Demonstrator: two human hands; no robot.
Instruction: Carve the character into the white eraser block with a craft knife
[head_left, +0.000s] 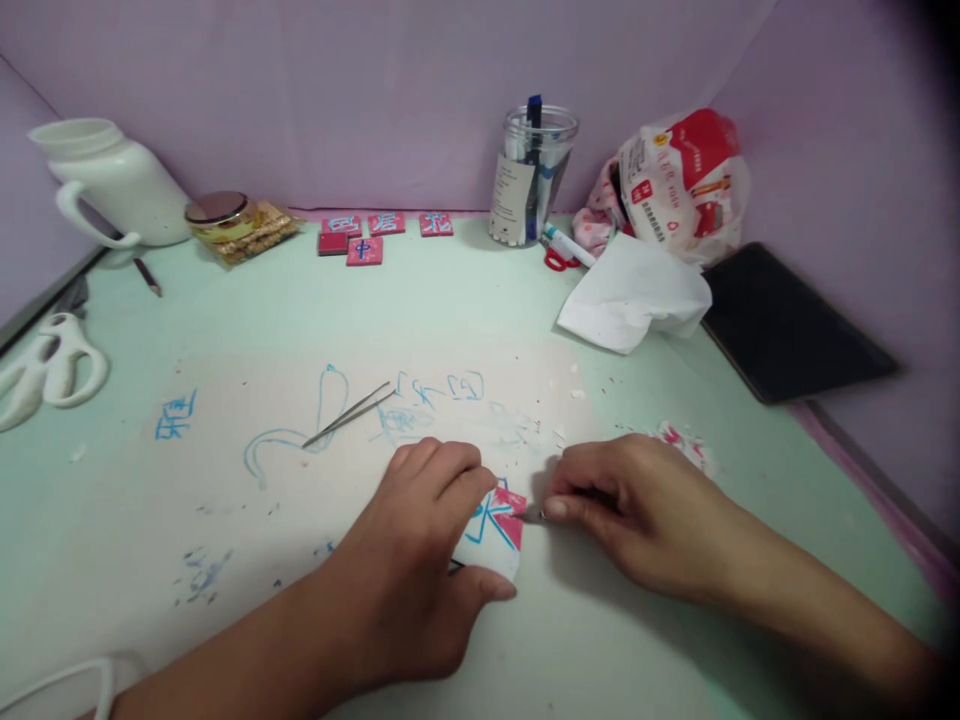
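My left hand [409,560] is curled around a small square block [491,530] with a red and white face and a blue character drawn on it, pressing it to the pale green table [300,300]. My right hand [637,510] is pinched shut on a thin dark tool [534,516], whose tip touches the block's right edge. Red and white shavings [682,442] lie just behind the right hand. Metal tweezers [349,414] lie on blue scribbles behind the left hand.
Several red blocks [375,235] sit at the back. A glass jar of pens [531,178], red-handled scissors [559,260], a tissue [634,295], a plastic bag [679,180] and a black tablet [787,325] stand right. White scissors [49,365], a white jug [112,185] and a tin [221,215] are left.
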